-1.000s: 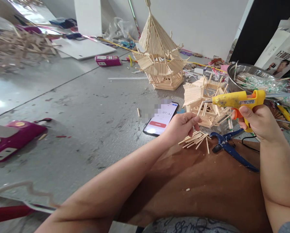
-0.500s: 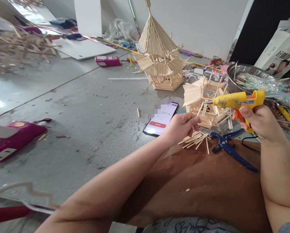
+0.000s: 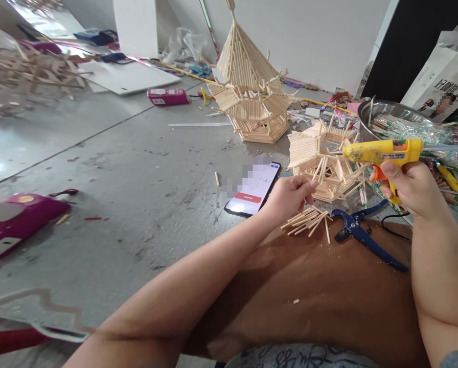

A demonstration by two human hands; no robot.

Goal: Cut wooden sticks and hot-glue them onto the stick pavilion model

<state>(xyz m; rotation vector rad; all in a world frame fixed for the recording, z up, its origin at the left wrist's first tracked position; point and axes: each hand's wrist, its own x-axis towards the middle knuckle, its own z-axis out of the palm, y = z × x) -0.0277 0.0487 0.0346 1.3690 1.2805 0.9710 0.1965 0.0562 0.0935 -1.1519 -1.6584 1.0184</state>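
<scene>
My left hand (image 3: 290,197) pinches a short wooden stick (image 3: 321,170) and holds it up near the half-built stick model (image 3: 323,158). A yellow glue gun (image 3: 382,152) is gripped in my right hand (image 3: 413,189), finger on the orange trigger, its nozzle pointing left about level with the stick's upper end. A small pile of loose sticks (image 3: 307,221) lies just below my left hand, on the edge of a brown board (image 3: 328,291). Blue pliers (image 3: 361,235) rest on the board between my hands.
A finished stick pagoda (image 3: 250,87) stands behind on the grey floor. A phone (image 3: 254,190) lies lit beside my left hand. A steel bowl (image 3: 390,120) of sticks sits at the right. Pink boxes (image 3: 14,220) and stick heaps (image 3: 25,76) lie to the left.
The glue gun has lifted slightly and drawn a little to the right, away from the stick. My left hand has barely shifted.
</scene>
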